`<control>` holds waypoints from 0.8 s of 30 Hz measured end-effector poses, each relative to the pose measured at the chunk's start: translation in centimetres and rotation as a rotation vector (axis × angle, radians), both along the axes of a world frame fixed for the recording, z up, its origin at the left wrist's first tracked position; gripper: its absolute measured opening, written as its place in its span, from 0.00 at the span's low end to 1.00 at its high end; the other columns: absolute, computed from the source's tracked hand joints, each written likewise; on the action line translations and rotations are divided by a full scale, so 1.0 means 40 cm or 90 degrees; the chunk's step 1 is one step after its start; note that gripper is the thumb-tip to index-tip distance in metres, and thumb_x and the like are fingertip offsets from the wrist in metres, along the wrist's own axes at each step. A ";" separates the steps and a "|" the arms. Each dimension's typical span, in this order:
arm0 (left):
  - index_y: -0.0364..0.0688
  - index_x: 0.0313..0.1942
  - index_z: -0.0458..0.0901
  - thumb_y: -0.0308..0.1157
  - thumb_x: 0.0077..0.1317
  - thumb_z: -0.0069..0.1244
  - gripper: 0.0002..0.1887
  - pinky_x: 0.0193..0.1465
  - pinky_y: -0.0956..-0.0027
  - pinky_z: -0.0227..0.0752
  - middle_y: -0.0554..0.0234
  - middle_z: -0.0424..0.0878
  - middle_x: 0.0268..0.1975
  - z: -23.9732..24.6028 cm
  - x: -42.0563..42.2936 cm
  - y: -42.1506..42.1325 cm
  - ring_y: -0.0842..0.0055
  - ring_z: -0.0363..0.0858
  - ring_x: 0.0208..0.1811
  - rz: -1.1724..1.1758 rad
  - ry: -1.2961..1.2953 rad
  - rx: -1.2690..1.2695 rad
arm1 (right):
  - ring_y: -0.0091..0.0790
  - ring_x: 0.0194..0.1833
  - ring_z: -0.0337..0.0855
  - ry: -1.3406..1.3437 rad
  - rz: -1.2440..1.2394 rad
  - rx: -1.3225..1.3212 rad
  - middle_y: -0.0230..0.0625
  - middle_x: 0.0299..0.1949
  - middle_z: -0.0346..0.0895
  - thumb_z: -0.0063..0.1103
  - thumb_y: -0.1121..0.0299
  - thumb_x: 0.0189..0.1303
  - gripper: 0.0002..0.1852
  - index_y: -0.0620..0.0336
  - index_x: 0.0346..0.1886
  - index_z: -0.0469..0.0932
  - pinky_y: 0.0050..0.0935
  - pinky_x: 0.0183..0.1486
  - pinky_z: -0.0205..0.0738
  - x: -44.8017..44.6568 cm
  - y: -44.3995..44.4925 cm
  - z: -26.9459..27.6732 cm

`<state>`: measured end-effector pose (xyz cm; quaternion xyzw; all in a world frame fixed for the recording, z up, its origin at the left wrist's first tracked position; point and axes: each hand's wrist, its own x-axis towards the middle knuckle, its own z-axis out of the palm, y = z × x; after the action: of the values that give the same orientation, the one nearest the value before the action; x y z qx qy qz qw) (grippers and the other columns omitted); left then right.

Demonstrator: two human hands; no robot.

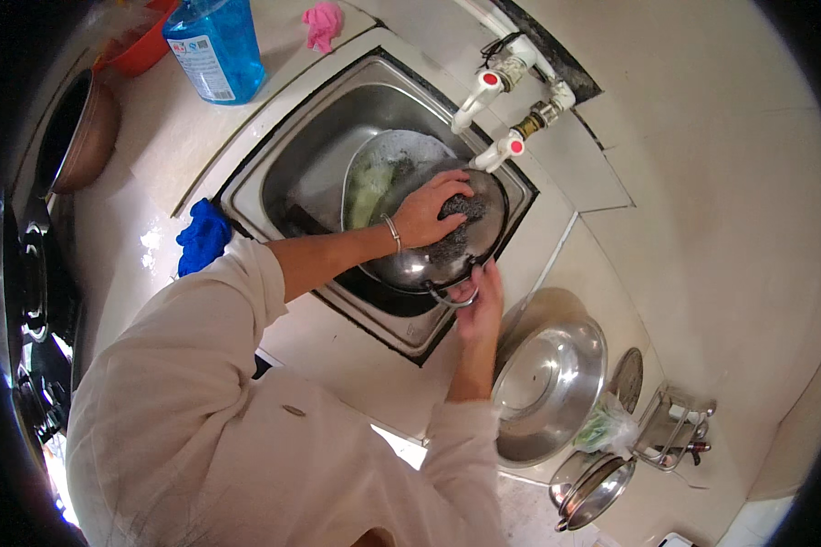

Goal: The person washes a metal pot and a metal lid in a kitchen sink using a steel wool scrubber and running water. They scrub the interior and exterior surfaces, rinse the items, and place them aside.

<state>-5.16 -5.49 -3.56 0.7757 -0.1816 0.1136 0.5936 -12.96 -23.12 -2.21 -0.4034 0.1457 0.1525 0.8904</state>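
Note:
My left hand (427, 213), with a bracelet at the wrist, presses a dark steel-wool scourer (449, 247) against a round metal pan (487, 198). The pan is tilted over the right part of a stainless steel sink (301, 157). From below, my right hand (482, 294) grips the pan at its metal loop handle (445, 298). Behind the pan in the sink lies a pale-rimmed round vessel (410, 140) with something green and wet showing; the pan and my left arm hide part of it.
Two white-levered taps (475, 102) reach over the sink's far edge. A blue cloth (205, 236), a pink cloth (323, 26) and a bottle of blue liquid (215, 55) lie around it. A large steel basin (554, 383) stands right, near a bagged green vegetable (605, 424) and a pot (595, 489).

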 end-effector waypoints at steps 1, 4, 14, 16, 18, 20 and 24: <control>0.42 0.45 0.70 0.28 0.52 0.52 0.18 0.59 0.64 0.59 0.52 0.63 0.57 0.006 -0.003 0.007 0.57 0.62 0.59 -0.017 -0.016 0.000 | 0.24 0.34 0.75 -0.003 0.027 -0.109 0.30 0.38 0.73 0.51 0.79 0.53 0.17 0.58 0.48 0.68 0.25 0.35 0.73 0.025 0.015 0.024; 0.41 0.45 0.71 0.29 0.51 0.52 0.19 0.59 0.64 0.60 0.50 0.61 0.58 0.088 -0.068 0.001 0.56 0.61 0.60 -0.031 -0.079 0.026 | 0.20 0.31 0.73 -0.048 0.112 -0.317 0.27 0.37 0.73 0.51 0.78 0.51 0.19 0.58 0.49 0.68 0.20 0.30 0.70 0.079 0.058 0.073; 0.40 0.31 0.78 0.30 0.53 0.51 0.06 0.50 0.63 0.68 0.58 0.74 0.47 0.048 -0.006 0.126 0.60 0.72 0.48 0.112 0.028 0.120 | 0.25 0.35 0.71 -0.075 0.170 -0.412 0.28 0.36 0.71 0.47 0.87 0.35 0.27 0.62 0.46 0.69 0.22 0.32 0.67 0.038 0.193 0.043; 0.41 0.33 0.77 0.30 0.52 0.53 0.08 0.52 0.62 0.66 0.57 0.73 0.47 0.061 -0.054 0.095 0.61 0.71 0.50 0.061 -0.097 0.100 | 0.26 0.35 0.71 -0.087 0.228 -0.568 0.29 0.35 0.72 0.49 0.85 0.38 0.24 0.63 0.45 0.69 0.23 0.33 0.67 0.048 0.166 0.014; 0.42 0.37 0.76 0.27 0.47 0.56 0.14 0.54 0.62 0.64 0.57 0.71 0.49 0.085 -0.105 0.046 0.62 0.68 0.53 -0.003 -0.132 0.117 | 0.28 0.36 0.72 -0.209 0.090 -0.526 0.33 0.35 0.73 0.53 0.81 0.44 0.16 0.64 0.41 0.70 0.26 0.38 0.67 0.041 0.191 0.039; 0.42 0.36 0.76 0.27 0.45 0.56 0.15 0.53 0.62 0.64 0.57 0.71 0.49 0.096 -0.090 0.021 0.61 0.67 0.53 0.027 -0.086 0.098 | 0.31 0.38 0.73 -0.294 0.100 -0.722 0.35 0.35 0.73 0.54 0.81 0.44 0.15 0.66 0.39 0.70 0.27 0.40 0.66 0.037 0.157 -0.033; 0.40 0.30 0.76 0.25 0.45 0.56 0.10 0.50 0.62 0.64 0.55 0.72 0.46 0.102 0.027 0.018 0.60 0.69 0.49 0.102 -0.095 0.069 | 0.50 0.38 0.74 -0.296 0.171 -0.874 0.50 0.34 0.73 0.55 0.78 0.43 0.16 0.69 0.39 0.67 0.37 0.38 0.66 0.041 0.172 0.005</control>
<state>-4.08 -4.76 0.52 0.8081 -0.1686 0.2083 0.5246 -11.31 -16.24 -2.01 -0.9061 -0.0345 0.0452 0.4193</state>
